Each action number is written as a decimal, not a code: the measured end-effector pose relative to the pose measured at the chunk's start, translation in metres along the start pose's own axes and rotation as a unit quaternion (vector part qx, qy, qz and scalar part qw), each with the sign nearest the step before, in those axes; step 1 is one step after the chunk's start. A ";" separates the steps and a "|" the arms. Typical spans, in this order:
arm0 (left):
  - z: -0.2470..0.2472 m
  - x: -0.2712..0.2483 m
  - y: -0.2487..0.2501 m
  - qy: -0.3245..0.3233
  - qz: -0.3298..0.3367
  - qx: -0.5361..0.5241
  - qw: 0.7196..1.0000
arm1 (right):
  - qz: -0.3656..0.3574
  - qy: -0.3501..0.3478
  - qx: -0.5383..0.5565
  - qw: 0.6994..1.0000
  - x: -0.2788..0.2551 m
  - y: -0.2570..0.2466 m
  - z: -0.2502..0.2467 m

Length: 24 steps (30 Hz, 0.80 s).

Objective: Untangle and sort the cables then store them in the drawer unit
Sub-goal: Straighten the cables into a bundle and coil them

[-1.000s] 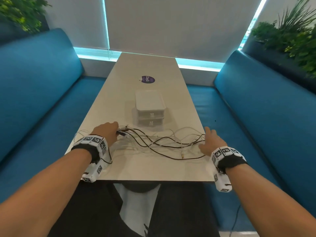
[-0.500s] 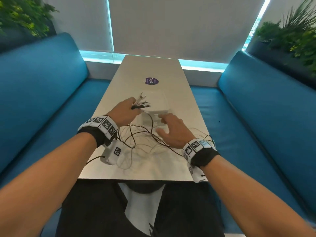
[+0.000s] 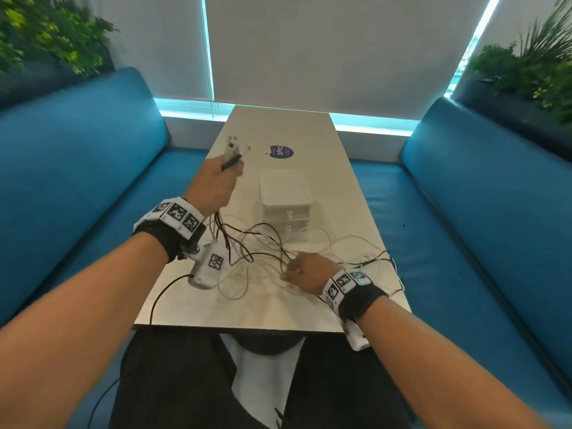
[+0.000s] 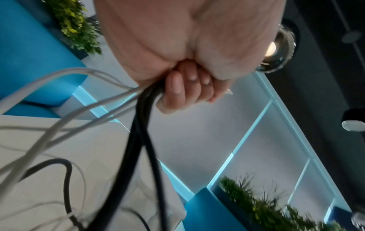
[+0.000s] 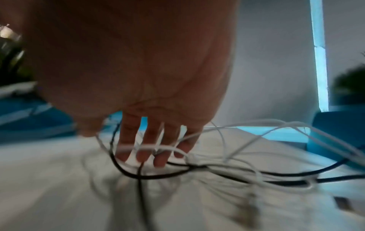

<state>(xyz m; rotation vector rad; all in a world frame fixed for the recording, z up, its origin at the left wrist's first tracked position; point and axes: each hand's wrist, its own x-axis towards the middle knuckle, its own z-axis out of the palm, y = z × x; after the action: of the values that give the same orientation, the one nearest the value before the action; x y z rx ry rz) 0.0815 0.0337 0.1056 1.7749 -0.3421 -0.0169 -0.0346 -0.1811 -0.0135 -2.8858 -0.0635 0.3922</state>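
Observation:
A tangle of black and white cables (image 3: 263, 258) lies on the near part of the table (image 3: 288, 314). My left hand (image 3: 216, 181) is raised above the table and grips a bunch of cable ends (image 3: 233, 151), whose plugs stick up out of my fist. In the left wrist view my curled fingers (image 4: 183, 87) close round black and white cables (image 4: 138, 118) that hang down. My right hand (image 3: 305, 270) is low on the tangle, and its straight spread fingers (image 5: 160, 150) press among the cables (image 5: 227, 168). The white drawer unit (image 3: 286, 199) stands shut just behind the tangle.
Blue padded benches (image 3: 479, 212) run along both sides of the table. A round purple sticker (image 3: 281, 151) lies on the table behind the drawer unit. Some cables (image 3: 387, 258) reach the table's right edge. Plants (image 3: 532, 69) stand behind the bench backs.
My left hand has lifted the bunch of cable ends up and away from me, pulling strands off the table. My right hand has come from the table's right edge onto the tangle.

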 end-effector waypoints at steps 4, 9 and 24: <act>-0.019 0.013 0.006 0.124 0.003 -0.037 0.992 | 0.121 0.025 -0.180 0.976 -0.008 0.036 0.005; -0.020 0.017 -0.002 0.197 -0.005 -0.132 0.971 | 0.211 0.035 -0.307 0.928 -0.024 0.063 -0.010; 0.006 0.006 -0.018 0.141 -0.023 -0.095 0.985 | 0.094 0.157 0.038 0.982 -0.008 -0.006 -0.063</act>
<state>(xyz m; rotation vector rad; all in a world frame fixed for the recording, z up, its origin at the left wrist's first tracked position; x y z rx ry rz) 0.0899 0.0301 0.0884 1.5693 -0.0912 0.1627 -0.0257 -0.1899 0.0487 -2.8465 0.2723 -0.0329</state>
